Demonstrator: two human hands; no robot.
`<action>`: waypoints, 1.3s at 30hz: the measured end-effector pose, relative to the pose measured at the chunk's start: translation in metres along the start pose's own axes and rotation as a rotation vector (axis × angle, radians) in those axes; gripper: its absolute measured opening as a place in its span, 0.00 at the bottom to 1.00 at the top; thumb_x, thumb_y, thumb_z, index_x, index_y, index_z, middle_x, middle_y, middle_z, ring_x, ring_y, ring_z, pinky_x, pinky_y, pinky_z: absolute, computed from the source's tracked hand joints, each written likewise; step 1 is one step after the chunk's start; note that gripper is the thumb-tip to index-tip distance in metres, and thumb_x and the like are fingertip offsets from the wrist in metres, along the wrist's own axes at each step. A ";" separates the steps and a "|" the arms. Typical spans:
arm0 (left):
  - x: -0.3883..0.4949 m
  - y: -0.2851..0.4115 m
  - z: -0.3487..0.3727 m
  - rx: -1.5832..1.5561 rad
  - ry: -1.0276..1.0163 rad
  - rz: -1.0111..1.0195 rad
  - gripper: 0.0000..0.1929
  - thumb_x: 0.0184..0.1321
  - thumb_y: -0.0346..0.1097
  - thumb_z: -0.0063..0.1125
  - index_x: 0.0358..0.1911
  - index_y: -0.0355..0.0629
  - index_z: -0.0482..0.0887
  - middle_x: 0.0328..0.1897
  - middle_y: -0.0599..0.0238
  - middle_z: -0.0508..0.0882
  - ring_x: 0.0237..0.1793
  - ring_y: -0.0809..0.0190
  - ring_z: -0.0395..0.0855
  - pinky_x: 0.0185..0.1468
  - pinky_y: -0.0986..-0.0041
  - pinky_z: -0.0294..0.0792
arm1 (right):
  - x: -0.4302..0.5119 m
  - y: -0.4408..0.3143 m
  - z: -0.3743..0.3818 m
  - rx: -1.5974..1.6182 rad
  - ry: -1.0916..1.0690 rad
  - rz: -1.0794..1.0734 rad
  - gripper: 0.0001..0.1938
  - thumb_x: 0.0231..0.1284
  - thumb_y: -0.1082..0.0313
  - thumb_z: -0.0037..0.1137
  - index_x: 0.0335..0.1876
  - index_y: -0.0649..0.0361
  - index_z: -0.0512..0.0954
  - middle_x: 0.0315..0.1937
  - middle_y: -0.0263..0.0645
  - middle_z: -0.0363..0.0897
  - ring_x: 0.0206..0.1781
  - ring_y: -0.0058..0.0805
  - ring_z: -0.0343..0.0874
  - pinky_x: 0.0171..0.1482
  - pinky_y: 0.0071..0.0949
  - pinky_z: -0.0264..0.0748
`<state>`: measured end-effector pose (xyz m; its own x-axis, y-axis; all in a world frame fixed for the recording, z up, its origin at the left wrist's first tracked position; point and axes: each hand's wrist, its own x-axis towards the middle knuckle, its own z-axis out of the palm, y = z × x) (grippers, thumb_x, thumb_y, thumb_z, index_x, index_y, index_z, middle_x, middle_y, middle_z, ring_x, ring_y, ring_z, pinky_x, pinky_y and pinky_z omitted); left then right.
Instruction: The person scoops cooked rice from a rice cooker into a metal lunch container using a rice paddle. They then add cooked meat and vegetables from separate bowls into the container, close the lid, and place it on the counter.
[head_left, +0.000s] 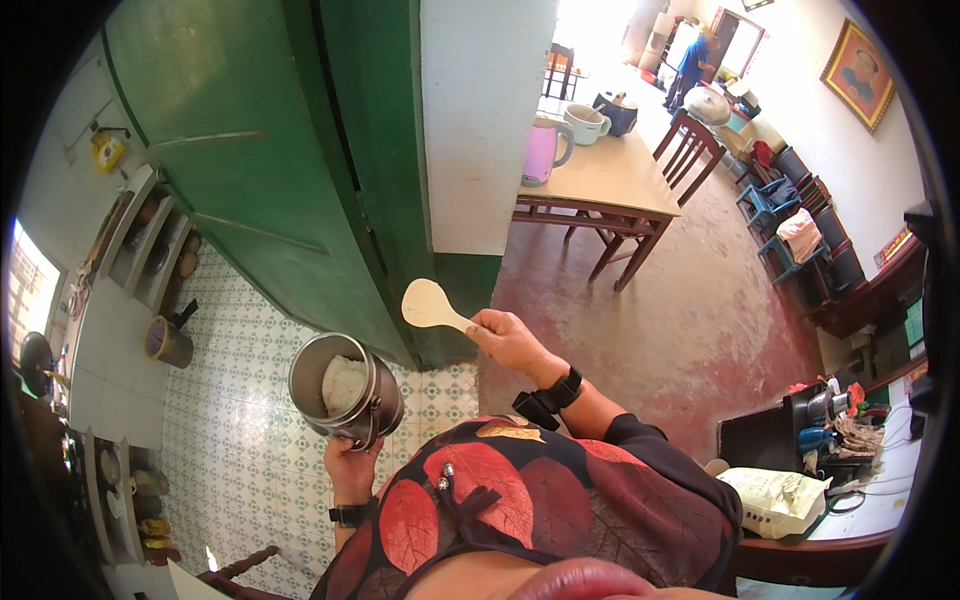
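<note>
My right hand (508, 339) grips the handle of a pale rice paddle (427, 304), its flat blade pointing left in front of the green door frame. Lower left, my left hand (352, 465) holds a metal pot (386, 409) with a bail handle, gripping it by its near side. The pot is tilted so that its mouth faces up and left, and a lump of white cooked rice (345, 385) lies inside. Paddle and pot are apart. The fingers under the pot are partly hidden by it.
A green door (247, 150) stands beside a white wall end (487, 127). Beyond it, a table (607, 176) bears a pink kettle (541, 154), a mug (587, 124) and a rice cooker (619, 112). A person in blue (691, 64) stands far back. Tiled floor (240, 420) lies left.
</note>
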<state>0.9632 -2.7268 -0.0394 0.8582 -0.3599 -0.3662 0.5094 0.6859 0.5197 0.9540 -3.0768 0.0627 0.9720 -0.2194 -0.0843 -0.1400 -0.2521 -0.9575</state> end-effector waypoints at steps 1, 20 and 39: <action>0.000 0.002 -0.005 -0.030 -0.002 0.001 0.22 0.48 0.31 0.51 0.51 0.42 0.77 0.48 0.61 0.84 0.49 0.54 0.82 0.51 0.56 0.75 | 0.002 -0.002 0.005 -0.009 -0.009 -0.005 0.12 0.64 0.61 0.55 0.36 0.65 0.78 0.19 0.30 0.71 0.23 0.17 0.67 0.25 0.25 0.65; -0.002 0.003 -0.026 -0.018 0.086 0.023 0.17 0.44 0.34 0.55 0.42 0.50 0.79 0.40 0.69 0.83 0.41 0.59 0.78 0.49 0.58 0.68 | -0.001 -0.004 0.007 -0.083 -0.022 0.017 0.13 0.63 0.61 0.54 0.37 0.65 0.78 0.20 0.36 0.74 0.24 0.23 0.71 0.28 0.29 0.68; -0.008 -0.062 0.041 -0.043 0.092 -0.005 0.13 0.46 0.34 0.53 0.39 0.47 0.79 0.40 0.61 0.82 0.42 0.53 0.76 0.52 0.52 0.68 | -0.026 0.036 -0.078 -0.020 0.012 -0.014 0.14 0.64 0.60 0.54 0.35 0.67 0.78 0.20 0.35 0.73 0.25 0.22 0.69 0.28 0.29 0.68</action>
<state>0.9271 -2.7920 -0.0372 0.8448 -0.3052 -0.4394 0.5091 0.7111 0.4849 0.9093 -3.1538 0.0517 0.9715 -0.2272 -0.0679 -0.1305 -0.2735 -0.9530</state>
